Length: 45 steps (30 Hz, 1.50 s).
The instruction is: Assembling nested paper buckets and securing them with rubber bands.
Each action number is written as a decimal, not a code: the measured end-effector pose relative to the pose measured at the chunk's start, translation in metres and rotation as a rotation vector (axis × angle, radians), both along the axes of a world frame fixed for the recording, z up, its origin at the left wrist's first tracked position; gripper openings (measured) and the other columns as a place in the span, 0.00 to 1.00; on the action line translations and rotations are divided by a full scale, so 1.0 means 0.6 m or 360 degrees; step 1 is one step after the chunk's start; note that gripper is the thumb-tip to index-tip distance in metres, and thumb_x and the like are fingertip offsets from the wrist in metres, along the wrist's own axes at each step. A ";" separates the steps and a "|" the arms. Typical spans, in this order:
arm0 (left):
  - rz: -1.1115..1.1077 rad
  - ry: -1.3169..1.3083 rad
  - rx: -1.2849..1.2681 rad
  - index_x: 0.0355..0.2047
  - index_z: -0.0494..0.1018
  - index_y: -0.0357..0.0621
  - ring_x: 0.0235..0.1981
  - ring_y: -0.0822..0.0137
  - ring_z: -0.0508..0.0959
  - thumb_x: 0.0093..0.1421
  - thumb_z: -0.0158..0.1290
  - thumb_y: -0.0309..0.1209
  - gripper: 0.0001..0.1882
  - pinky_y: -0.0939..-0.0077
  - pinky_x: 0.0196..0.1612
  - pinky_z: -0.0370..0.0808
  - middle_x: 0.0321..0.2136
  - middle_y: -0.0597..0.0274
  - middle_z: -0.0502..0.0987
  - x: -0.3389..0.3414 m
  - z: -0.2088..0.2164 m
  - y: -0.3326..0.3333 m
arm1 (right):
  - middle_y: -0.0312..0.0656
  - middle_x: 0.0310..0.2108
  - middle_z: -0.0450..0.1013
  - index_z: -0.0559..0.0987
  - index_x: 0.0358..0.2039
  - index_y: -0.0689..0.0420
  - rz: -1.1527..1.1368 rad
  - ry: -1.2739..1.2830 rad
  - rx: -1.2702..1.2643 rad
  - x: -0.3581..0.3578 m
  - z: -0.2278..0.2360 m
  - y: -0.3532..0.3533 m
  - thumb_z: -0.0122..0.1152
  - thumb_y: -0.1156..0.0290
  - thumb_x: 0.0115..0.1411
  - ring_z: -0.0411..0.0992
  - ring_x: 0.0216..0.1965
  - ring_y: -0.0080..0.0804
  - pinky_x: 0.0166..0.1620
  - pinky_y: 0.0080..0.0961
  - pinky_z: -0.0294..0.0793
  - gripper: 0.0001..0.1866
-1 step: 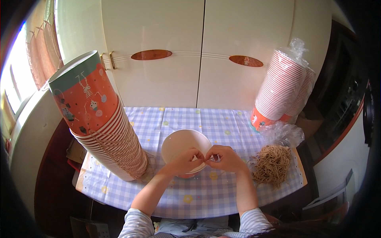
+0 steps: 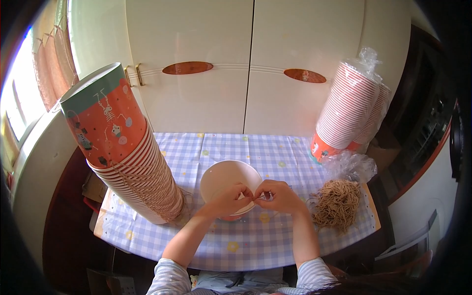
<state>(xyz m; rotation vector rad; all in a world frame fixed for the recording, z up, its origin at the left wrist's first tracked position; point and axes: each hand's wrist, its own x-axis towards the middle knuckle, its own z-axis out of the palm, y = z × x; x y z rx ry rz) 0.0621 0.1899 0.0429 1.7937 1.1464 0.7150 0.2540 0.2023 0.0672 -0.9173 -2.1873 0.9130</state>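
Note:
A paper bucket (image 2: pixel 221 176), white inside with a bit of orange showing below, stands mouth up in front of me. Over its near right rim, my left hand (image 2: pixel 230 200) and my right hand (image 2: pixel 279 197) meet fingertip to fingertip. Both are closed in a pinch. Whatever thin thing lies between the fingertips is too small to make out. My left forearm and hand cover part of the bucket's near side. To the right of my right hand lies a bundle of tan cord (image 2: pixel 337 204).
At the left leans a tall stack of nested buckets (image 2: pixel 147 177) with tan cords hanging along it. Plastic-wrapped bucket stacks (image 2: pixel 346 105) stand at the back right, above a crumpled clear bag (image 2: pixel 349 167). Cabinet doors (image 2: pixel 196 108) rise behind the checked tablecloth (image 2: pixel 182 152).

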 end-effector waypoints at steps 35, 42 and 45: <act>0.0126 0.0110 0.0413 0.26 0.74 0.42 0.30 0.56 0.74 0.49 0.51 0.39 0.12 0.68 0.34 0.69 0.32 0.57 0.73 0.009 -0.001 -0.007 | 0.34 0.21 0.71 0.74 0.25 0.63 -0.0060 0.0140 -0.0647 0.001 -0.031 0.018 0.57 0.72 0.48 0.67 0.25 0.17 0.30 0.17 0.68 0.07; 0.0138 0.0143 0.0466 0.24 0.73 0.42 0.30 0.58 0.74 0.48 0.52 0.35 0.09 0.71 0.34 0.69 0.30 0.55 0.73 0.011 -0.001 -0.008 | 0.33 0.20 0.70 0.74 0.24 0.62 -0.0051 0.0139 -0.0664 0.000 -0.030 0.017 0.56 0.72 0.47 0.65 0.24 0.16 0.29 0.16 0.67 0.06; 0.0157 0.0100 0.0428 0.24 0.73 0.42 0.29 0.59 0.74 0.47 0.52 0.34 0.09 0.72 0.33 0.70 0.30 0.55 0.72 0.013 0.005 -0.011 | 0.33 0.19 0.69 0.74 0.24 0.62 -0.0052 0.0159 -0.0674 0.002 -0.035 0.020 0.56 0.72 0.47 0.65 0.23 0.15 0.29 0.16 0.66 0.06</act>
